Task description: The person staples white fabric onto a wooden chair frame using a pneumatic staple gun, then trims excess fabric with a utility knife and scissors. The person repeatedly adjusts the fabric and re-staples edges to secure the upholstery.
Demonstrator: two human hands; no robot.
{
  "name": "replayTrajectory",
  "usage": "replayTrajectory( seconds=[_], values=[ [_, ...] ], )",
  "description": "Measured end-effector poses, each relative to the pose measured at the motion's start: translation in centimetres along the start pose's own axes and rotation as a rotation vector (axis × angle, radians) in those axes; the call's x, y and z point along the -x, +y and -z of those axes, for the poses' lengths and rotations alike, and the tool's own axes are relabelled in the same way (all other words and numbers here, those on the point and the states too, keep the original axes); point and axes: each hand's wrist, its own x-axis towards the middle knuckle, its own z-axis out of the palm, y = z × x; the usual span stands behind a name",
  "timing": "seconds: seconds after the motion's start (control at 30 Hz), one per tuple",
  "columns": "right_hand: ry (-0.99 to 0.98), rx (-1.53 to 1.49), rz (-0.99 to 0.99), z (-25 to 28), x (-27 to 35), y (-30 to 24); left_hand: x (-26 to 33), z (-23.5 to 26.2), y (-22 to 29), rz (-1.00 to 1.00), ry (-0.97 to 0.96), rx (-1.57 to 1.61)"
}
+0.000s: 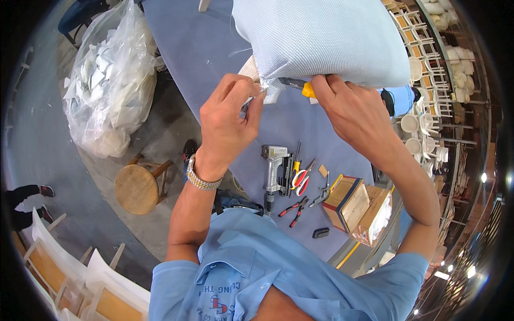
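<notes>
Cushion [326, 43], one, pale blue woven cover: on the far part of the table [300, 125], near corner between the hands. Left hand [227, 120]: finger and thumb pinching loose cloth [262, 85] at that corner. Right hand [356, 104]: closed around a yellow-handled knife [308, 91], tip beside the pinch. Handling, as judged: cloth taut, short strokes, blade angled off the fingertips (and off the finished cover).

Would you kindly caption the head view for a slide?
Right hand holding a yellow-handled, grey-bladed knife beside the edge of pale-blue woven fabric pinched by the left hand.
</notes>
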Motion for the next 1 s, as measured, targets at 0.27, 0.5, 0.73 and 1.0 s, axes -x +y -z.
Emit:
replayTrajectory(
  seconds=[0.27,0.5,0.73,1.0],
  values=[
    [-0.186,0.072,-0.059,-0.1,1.9,1.5,-0.2,0.5,0.3,0.033,-0.031,-0.023],
    [-0.080,-0.217,-0.148,1.1,3.2,-0.9,0.4,-0.1,1.0,0.150,0.067,-0.012],
    [0.018,-0.228,-0.086,0.0,0.3,-2.9,1.3,-1.0,1.3,0.119,0.149,-0.048],
    [0.063,-0.185,-0.064,-1.1,-0.7,-2.6,1.0,-1.2,1.1,0.088,0.136,-0.054]
  ],
)
